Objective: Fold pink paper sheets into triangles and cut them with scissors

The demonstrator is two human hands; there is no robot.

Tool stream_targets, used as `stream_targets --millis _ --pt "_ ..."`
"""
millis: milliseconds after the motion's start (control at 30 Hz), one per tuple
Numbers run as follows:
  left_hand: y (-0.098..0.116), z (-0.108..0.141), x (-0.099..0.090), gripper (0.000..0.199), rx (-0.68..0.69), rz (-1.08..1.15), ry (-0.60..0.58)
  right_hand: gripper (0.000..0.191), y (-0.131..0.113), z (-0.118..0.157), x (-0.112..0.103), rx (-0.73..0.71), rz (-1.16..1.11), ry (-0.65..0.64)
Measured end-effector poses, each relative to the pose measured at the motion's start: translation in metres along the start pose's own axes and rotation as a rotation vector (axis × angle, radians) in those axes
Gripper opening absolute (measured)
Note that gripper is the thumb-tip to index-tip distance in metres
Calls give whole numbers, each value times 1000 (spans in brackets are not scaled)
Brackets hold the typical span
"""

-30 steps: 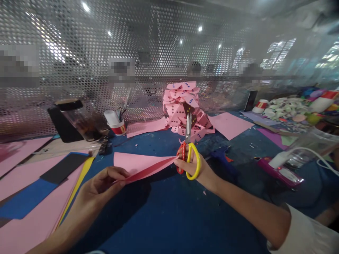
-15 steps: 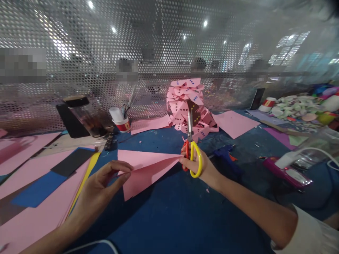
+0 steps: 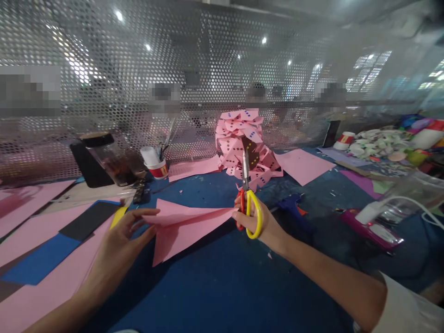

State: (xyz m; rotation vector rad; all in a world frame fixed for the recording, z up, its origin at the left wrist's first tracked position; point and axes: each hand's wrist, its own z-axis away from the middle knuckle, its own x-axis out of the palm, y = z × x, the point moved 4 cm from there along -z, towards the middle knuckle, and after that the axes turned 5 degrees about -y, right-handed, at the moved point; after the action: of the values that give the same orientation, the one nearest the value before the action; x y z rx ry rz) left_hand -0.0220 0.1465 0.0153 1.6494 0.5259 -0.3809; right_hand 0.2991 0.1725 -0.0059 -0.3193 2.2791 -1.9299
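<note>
A creased sheet of pink paper [image 3: 183, 231] is held above the blue tabletop, its right end narrowing to a tip. My right hand [image 3: 263, 222] pinches that tip and also holds scissors [image 3: 255, 215] with red and yellow handles, blades pointing up and away. At the paper's left edge is my left hand [image 3: 126, 236], its thumb and forefinger apart and overlapping the edge. Beyond the scissors stands a tall pile of folded pink paper pieces [image 3: 239, 138] with rows of dark dots.
Pink sheets with blue and black strips [image 3: 45, 259] lie at left. Behind them are a dark-lidded jar [image 3: 111, 159] and a cup of tools [image 3: 157, 169]. To the right are a blue glue gun [image 3: 294, 210], a magenta device [image 3: 371, 229] with a white cable and a heap of pale scraps [image 3: 378, 143].
The left thumb and forefinger have spread apart, and that hand has shifted slightly left. The paper's left edge has bent open. The right hand keeps hold of the scissors and paper tip.
</note>
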Motion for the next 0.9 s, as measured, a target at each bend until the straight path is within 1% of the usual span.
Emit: stream_targets --millis 67,167,333,433,500,567,667,733,800,900 --pt "-4 -2 0 41 15 29 -28 33 3 -1 -1 -11 5 0" --pt "-2 -2 -2 36 50 -13 -20 37 5 -2 -2 -11 11 9" --pt "5 0 -6 40 53 -121 22 35 0 -1 -2 -16 -13 -1" --pt "3 -1 -6 46 17 -116 26 35 -5 -1 -1 -7 -12 16" --pt "0 -2 -5 53 -19 -94 12 35 -7 -1 -1 -5 -14 16" --pt "-1 -3 -5 61 -35 -51 29 35 -6 -1 -1 -13 -19 12" --pt "0 -3 -5 74 -58 75 62 33 -3 -2 -2 -23 -3 16" --pt "-1 -2 -3 78 -101 155 32 33 -2 -3 -3 -24 5 22" --pt "-3 -1 -1 77 -144 200 -18 32 0 -3 -3 -28 5 23" --pt "-6 2 4 78 -164 266 -56 33 0 -2 -3 -39 3 9"
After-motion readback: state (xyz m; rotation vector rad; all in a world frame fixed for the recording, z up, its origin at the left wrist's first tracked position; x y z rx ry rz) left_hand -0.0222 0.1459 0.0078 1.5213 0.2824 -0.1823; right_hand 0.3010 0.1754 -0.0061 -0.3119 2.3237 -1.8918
